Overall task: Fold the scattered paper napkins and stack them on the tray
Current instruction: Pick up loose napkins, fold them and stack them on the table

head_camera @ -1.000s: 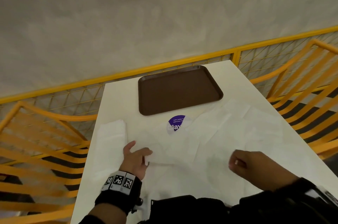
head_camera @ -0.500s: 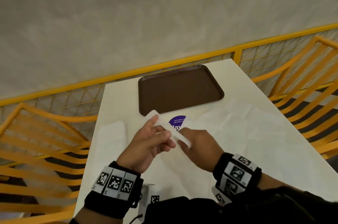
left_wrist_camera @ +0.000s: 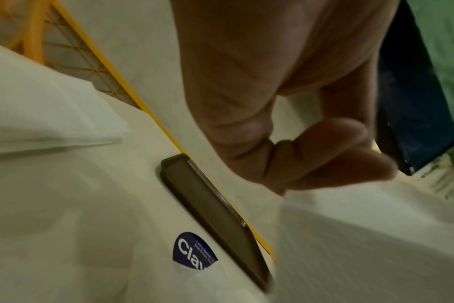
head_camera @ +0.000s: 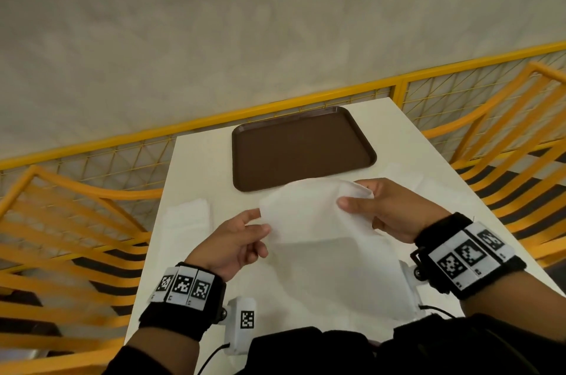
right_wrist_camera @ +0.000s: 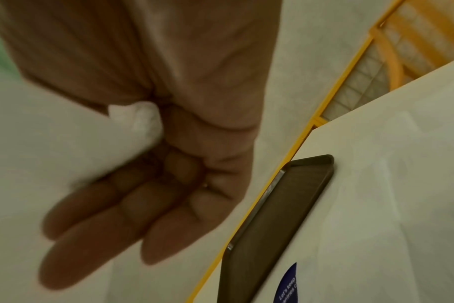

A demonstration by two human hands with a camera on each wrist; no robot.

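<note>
- While both our hands are raised above the table (head_camera: pixel 196 166), we hold one white paper napkin (head_camera: pixel 306 215) between them, lifted clear of the surface just in front of the tray (head_camera: pixel 301 148).
- Our left hand (head_camera: pixel 232 243) pinches the napkin's left edge between thumb and forefinger; the left wrist view shows the fingers (left_wrist_camera: pixel 324 143) curled in to that pinch.
- Our right hand (head_camera: pixel 389 209) grasps the upper right corner, thumb on top; in the right wrist view a bunch of white paper sits pressed between thumb and palm, with the other fingers (right_wrist_camera: pixel 111 225) lying fairly straight beneath.
- The napkin hangs as a bowed sheet, its lower part drooping toward us.
- The brown tray lies flat at the far end of the white table, with nothing on it.
- More white napkins lie spread on the table: a folded napkin (head_camera: pixel 190 218) to the left, others (head_camera: pixel 407 178) flat to the right.
- A round blue sticker (left_wrist_camera: pixel 193 254) shows on the table near the tray's near edge, partly covered by paper.
- A yellow mesh railing (head_camera: pixel 459 92) runs behind the table, with yellow chairs (head_camera: pixel 61 221) on either side.
</note>
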